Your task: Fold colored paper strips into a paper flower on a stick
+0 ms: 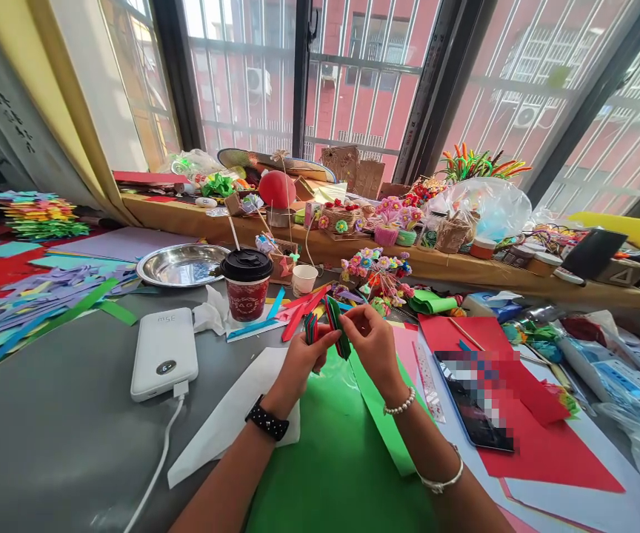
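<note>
Between my hands is a folded paper piece [338, 326], layered in dark green, red and other colours. My left hand [307, 354], with a black dotted watch band on its wrist, pinches the folded layers from the left. On the other side, my right hand [372, 344] grips the green end between thumb and fingers; two bracelets circle that arm. Below them lie a large green sheet [331, 459] and a lighter green strip [384, 414]. White paper [242, 407] sticks out at the left of the green sheet. The fingers hide part of the folded piece.
A lidded paper cup [247, 292] with a straw stands near a steel plate [178, 265]. A white power bank [164, 355] trails its cable. Cut strips [47, 303] pile at left; a phone [475, 403] lies on red paper [564, 451] at right. Crafts crowd the sill [442, 259].
</note>
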Motion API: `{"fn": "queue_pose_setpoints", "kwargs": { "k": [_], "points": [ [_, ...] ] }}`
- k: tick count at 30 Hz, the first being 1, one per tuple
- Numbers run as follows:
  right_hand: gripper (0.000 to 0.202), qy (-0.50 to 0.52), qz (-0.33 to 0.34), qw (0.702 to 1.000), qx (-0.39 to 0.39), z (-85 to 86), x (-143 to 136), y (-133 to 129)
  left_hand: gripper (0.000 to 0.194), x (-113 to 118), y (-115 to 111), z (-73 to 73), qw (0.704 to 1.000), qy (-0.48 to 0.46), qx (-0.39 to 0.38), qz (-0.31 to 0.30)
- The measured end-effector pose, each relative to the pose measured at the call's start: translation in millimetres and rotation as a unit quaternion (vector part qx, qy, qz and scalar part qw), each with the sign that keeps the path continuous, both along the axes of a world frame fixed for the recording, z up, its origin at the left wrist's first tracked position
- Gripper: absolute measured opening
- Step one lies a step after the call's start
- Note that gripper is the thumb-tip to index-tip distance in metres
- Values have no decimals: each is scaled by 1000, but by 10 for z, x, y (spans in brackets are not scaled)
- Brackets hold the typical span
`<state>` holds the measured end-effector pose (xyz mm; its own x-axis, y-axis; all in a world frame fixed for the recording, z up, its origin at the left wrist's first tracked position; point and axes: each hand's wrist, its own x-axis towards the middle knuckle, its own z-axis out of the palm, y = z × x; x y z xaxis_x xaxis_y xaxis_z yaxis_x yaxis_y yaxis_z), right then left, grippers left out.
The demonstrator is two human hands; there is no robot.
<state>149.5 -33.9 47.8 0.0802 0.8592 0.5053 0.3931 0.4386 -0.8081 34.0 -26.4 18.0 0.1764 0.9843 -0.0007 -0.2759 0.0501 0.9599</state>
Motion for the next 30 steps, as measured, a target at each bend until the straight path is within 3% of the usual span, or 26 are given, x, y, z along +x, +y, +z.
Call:
{"fn": "queue_pose_setpoints", "kwargs": {
  "k": [8,18,21,25,27,30],
  "points": [
    [13,-56,6,998,8,-18,36,46,33,-7,-14,14,999,39,26,-9],
    [14,-59,-38,997,25,-79,-27,21,29,4,-15,-32,984,129,72,100],
    [16,-23,-5,1000,1,-66,-9,39,32,-2,-9,-34,988,105,49,99],
    [23,29,94,991,-90,-17,77,74,33,-18,-6,-11,995,74,26,68],
    [22,-14,103,989,-107,20,130,73,34,-18,-9,2,996,70,22,56],
    [19,-150,56,985,-58,76,183,36,34,-3,-14,8,996,72,26,39]
  ]
}}
